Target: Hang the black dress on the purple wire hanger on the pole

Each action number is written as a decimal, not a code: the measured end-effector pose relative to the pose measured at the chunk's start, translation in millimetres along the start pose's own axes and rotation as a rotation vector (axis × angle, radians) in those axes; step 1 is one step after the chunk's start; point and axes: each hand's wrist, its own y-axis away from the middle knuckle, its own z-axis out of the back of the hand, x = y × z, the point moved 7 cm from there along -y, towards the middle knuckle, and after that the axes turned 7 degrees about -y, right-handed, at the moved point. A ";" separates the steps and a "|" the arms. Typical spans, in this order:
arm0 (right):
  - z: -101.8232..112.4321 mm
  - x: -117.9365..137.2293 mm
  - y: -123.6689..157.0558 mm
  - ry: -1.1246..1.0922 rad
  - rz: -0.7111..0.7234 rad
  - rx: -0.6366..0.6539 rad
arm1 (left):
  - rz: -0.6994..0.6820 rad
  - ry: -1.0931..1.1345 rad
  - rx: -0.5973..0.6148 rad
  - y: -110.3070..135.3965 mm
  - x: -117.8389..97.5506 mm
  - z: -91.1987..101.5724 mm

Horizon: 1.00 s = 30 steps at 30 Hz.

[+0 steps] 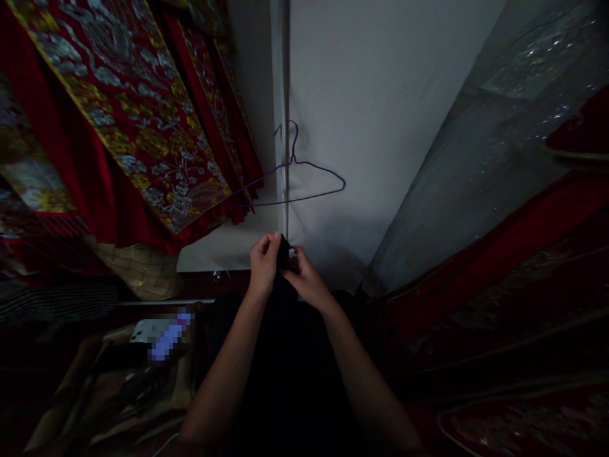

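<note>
Between my two hands, in the middle of the head view, is a piece of black cloth point(284, 249); the dim light hides what kind of garment or item it is. My left hand point(264, 261) pinches its upper left edge between thumb and fingers. On the other side, my right hand point(304, 274) closes on its lower right part, where a small pale patch shows by the fingers. Below the hands the cloth merges with dark clothing, so its full extent cannot be made out. Just above hangs a thin dark wire hanger point(314, 195), apart from both hands.
Red embroidered garments point(157, 127) hang at the left. More red garments point(499, 254) and a clear plastic cover point(476, 146) fill the right. A pale wall point(371, 82) stands ahead. At lower left, a phone point(147, 330) lies on a brown bag or chair point(183, 374).
</note>
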 end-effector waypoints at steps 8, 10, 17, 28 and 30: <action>41.8 80.9 -71.3 0.232 0.298 0.180 | 0.070 -0.316 0.624 2.1 46.6 9.0; 62.8 87.0 -98.0 0.254 0.402 -0.001 | 0.189 -0.462 0.763 8.2 70.7 13.2; 101.1 16.6 -150.2 0.436 0.074 -0.203 | 0.283 -0.641 0.779 -11.8 67.1 38.0; 177.8 66.6 -111.2 0.613 0.140 -0.255 | 0.007 -0.949 0.534 -114.8 2.4 89.9; 177.1 74.9 -107.1 0.631 0.154 -0.250 | -0.183 -1.023 0.521 -127.1 -23.6 75.6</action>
